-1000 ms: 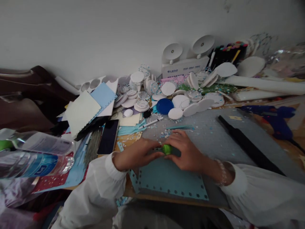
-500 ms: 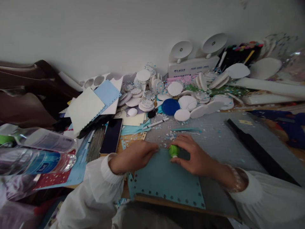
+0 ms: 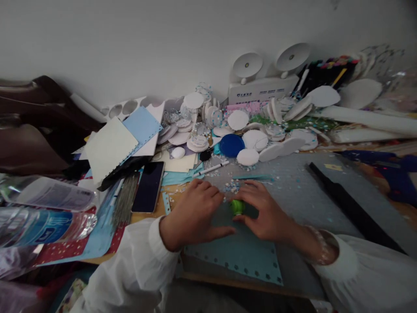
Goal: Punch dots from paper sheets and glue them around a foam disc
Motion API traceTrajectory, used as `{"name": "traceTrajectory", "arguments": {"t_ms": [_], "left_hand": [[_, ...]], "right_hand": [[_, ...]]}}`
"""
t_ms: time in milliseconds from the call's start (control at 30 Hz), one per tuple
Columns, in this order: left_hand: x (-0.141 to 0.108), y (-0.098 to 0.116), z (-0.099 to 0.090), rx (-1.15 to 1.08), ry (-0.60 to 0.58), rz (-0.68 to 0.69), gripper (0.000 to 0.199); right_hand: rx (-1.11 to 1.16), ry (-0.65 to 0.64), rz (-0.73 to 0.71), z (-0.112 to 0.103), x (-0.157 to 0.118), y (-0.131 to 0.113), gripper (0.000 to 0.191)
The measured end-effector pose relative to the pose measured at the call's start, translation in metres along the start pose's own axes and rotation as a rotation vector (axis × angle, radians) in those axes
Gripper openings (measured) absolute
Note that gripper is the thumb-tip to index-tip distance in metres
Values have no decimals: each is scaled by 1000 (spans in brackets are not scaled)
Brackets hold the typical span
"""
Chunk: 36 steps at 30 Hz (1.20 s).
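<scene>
A small green craft paper punch (image 3: 237,207) is gripped between the thumb and fingers of my right hand (image 3: 265,213). It sits at the far edge of a teal sheet of paper (image 3: 234,256), which has flower-shaped holes along its near edge. To the left of the punch, my left hand (image 3: 195,213) is over the paper with its thumb stretched out toward the right. Its fingers are apart from the thumb and hold nothing. The hand hides the sheet's left part. Tiny punched paper bits (image 3: 232,187) lie just beyond the punch.
A grey cutting mat (image 3: 293,187) carries a long black tool (image 3: 355,208). A phone (image 3: 148,187) and plastic bottles (image 3: 48,226) are at left. White foam discs (image 3: 256,140), a blue disc (image 3: 232,145) and a white lamp box (image 3: 263,89) crowd the back. A blue glue gun (image 3: 387,167) lies at right.
My left hand has gone from closed at the paper's far left corner to spread over the sheet, moving toward the punch. My right hand keeps hold of the punch in nearly the same spot.
</scene>
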State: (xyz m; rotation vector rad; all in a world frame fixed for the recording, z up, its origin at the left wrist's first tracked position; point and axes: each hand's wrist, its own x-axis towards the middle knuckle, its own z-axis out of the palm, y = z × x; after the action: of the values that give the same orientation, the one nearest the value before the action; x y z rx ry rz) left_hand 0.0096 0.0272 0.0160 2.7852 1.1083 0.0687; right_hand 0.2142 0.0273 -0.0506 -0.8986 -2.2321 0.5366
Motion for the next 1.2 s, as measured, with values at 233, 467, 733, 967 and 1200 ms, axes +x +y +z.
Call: {"name": "traceTrajectory", "arguments": {"t_ms": [233, 467, 733, 967, 1200], "left_hand": [[17, 3, 17, 5, 63, 108, 44], [11, -15, 16, -141, 51, 120, 45], [4, -35, 19, -232, 73, 153, 27], [4, -34, 21, -174, 147, 162, 25], [3, -31, 22, -42, 222, 138, 22]], "right_hand": [[6, 26, -16, 1, -1, 0, 25], [9, -16, 6, 1, 2, -1, 21], [7, -97, 32, -6, 1, 5, 25], [-23, -44, 43, -6, 1, 8, 24], [-25, -19, 65, -4, 1, 7, 21]]}}
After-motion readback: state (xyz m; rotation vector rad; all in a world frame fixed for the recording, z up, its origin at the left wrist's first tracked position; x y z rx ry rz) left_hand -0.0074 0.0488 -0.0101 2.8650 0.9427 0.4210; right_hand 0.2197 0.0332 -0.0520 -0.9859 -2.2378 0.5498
